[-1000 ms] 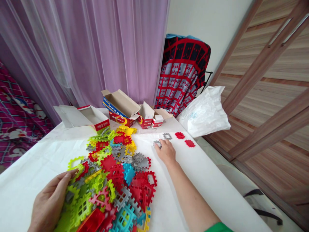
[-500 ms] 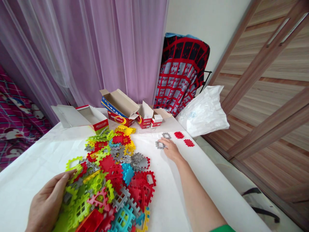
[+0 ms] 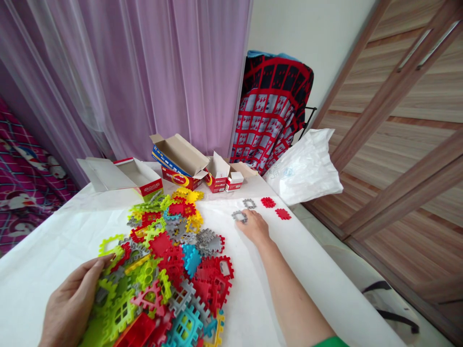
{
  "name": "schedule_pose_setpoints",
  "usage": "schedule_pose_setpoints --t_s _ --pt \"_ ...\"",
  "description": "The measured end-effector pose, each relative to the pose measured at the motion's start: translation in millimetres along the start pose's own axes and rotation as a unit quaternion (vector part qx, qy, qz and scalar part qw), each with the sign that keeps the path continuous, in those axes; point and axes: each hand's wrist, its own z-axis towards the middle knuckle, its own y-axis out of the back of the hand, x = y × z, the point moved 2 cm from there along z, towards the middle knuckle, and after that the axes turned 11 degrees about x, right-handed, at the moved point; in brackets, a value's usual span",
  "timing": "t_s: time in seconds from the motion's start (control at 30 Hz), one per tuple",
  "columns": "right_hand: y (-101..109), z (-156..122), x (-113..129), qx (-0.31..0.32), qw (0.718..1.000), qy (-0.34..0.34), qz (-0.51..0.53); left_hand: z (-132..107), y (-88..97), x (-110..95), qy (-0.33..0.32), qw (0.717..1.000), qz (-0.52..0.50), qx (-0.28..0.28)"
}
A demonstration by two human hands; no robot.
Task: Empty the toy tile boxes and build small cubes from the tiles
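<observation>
A heap of coloured interlocking plastic tiles covers the near left of the white table. My left hand rests on the heap's left edge, fingers spread over green and grey tiles. My right hand reaches out over the table, its fingertips touching a small grey tile. A second grey tile lies just beyond it. Two red tiles lie to the right of the grey ones.
Several opened cardboard boxes stand along the table's far edge. A crumpled white plastic bag hangs at the far right corner. Purple curtains, a red-and-black patterned cloth and wooden sliding doors lie behind.
My right hand first slid right past the grey tile, then drew back slightly toward me, fingertips still at it. My left hand has stayed on the heap.
</observation>
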Motion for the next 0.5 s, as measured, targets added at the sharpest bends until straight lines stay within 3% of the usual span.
schedule_pose_setpoints --t_s 0.17,0.3,0.5 --pt "7.0 -2.1 -9.2 0.015 0.999 -0.046 0.002 -1.8 -2.1 -0.9 0.009 1.000 -0.005 -0.004" --pt "5.8 -3.0 -7.3 0.015 0.999 -0.045 -0.007 3.4 0.3 6.6 0.009 1.000 -0.003 -0.009" --pt "3.3 1.4 -11.7 -0.031 0.998 -0.050 0.018 21.0 6.3 27.5 -0.058 0.995 0.059 -0.051"
